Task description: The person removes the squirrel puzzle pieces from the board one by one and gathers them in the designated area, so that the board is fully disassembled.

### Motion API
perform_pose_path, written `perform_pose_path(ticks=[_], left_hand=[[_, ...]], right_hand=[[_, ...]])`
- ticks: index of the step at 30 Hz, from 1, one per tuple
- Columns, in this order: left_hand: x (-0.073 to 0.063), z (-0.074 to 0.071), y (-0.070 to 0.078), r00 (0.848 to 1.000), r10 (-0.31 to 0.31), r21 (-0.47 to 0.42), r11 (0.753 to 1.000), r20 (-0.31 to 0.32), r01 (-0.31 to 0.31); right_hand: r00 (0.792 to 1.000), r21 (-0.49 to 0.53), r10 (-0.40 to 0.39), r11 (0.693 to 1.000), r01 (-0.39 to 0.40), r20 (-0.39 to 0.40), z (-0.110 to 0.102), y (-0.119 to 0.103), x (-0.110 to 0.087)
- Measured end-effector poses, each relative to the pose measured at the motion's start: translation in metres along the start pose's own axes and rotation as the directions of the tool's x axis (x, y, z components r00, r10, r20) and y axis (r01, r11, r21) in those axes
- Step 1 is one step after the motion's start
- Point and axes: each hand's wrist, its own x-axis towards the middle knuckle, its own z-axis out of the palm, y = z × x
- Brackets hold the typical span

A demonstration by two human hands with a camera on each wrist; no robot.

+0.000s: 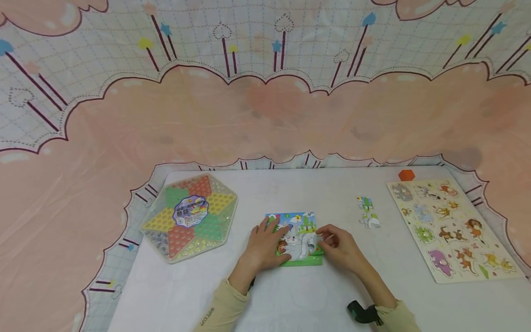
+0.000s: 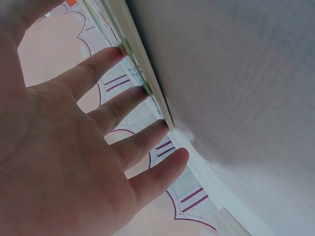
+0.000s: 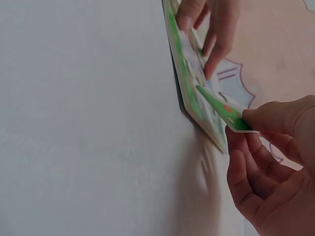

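Observation:
A small jigsaw puzzle (image 1: 299, 263) with a white cartoon animal and a green border lies on the white table. My left hand (image 1: 263, 245) rests over its left side with fingers spread, and in the left wrist view the fingertips (image 2: 141, 92) touch its face and edge. At the puzzle's right edge, my right hand (image 1: 341, 246) pinches a green and white puzzle piece (image 3: 224, 109) between thumb and fingers. That piece is tilted up, one corner close over the puzzle. Two more loose puzzle pieces, one green (image 1: 366, 203) and one grey-white (image 1: 371, 221), lie to the right.
On the left lies a hexagonal Chinese checkers board (image 1: 230, 216) in colored triangles. A wooden animal peg board (image 1: 419, 251) occupies the right side, with an orange-red hexagon block (image 1: 406, 175) just behind it. Patterned cloth (image 1: 290, 120) hangs behind the white table (image 1: 282, 304).

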Motion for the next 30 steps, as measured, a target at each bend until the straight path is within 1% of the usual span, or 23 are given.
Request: perform_pose_path(ticks=[3,10,21,25,30], left_hand=[[0.000,0.001,-0.001,1.000,0.001,0.004,1.000,-0.003,-0.001],[0.000,0.001,-0.001,1.000,-0.003,0.003,1.000,0.003,0.003],[0.000,0.002,-0.002,1.000,0.008,-0.024,1.000,-0.014,-0.008],[0.000,0.002,-0.002,1.000,0.006,-0.033,0.999,-0.014,-0.006],[0.000,0.002,-0.002,1.000,0.006,-0.035,0.999,-0.015,-0.007]], right_hand=[[0.999,-0.003,0.021,1.000,-0.021,-0.033,-0.007,0.005,-0.001],[0.996,-0.017,0.047,0.999,-0.048,-0.079,-0.028,0.018,-0.007],[0.985,-0.058,0.063,0.996,-0.073,-0.161,-0.067,0.035,-0.019],[0.980,-0.088,0.061,0.993,-0.078,-0.188,-0.079,0.041,-0.023],[0.972,-0.158,0.054,0.983,-0.092,-0.229,-0.092,0.049,-0.027]])
